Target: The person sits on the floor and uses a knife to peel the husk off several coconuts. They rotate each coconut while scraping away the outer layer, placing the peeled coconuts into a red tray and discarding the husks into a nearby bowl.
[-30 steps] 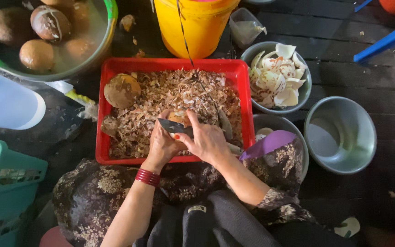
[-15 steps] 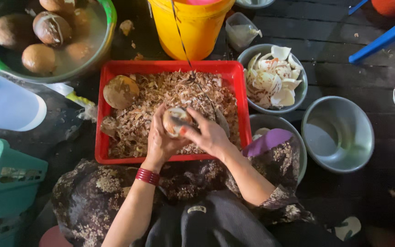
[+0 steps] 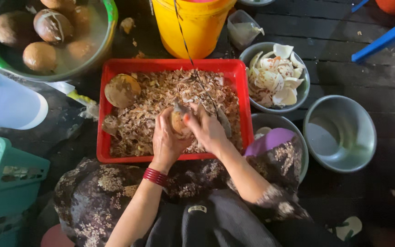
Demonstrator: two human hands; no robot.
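Head view: two hands, the left hand [image 3: 168,139] and right hand [image 3: 206,130], are clamped together around one round brown coconut piece [image 3: 178,122] over one red rectangular tray [image 3: 104,114] of flaky shavings. A second piece [image 3: 122,90] lies in the tray. Compared with before, the pale face has turned away. Three metal bowls [image 3: 341,132] sit right.

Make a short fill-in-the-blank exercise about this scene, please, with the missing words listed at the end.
1. Both hands hold a small coconut over a tray whose colour is ____.
2. The left hand has red ____ on its wrist.
3. The bucket behind the tray is ____ in colour.
4. White coconut pieces lie in a metal ____ right of the tray.

Missing words: red; bangles; yellow; bowl
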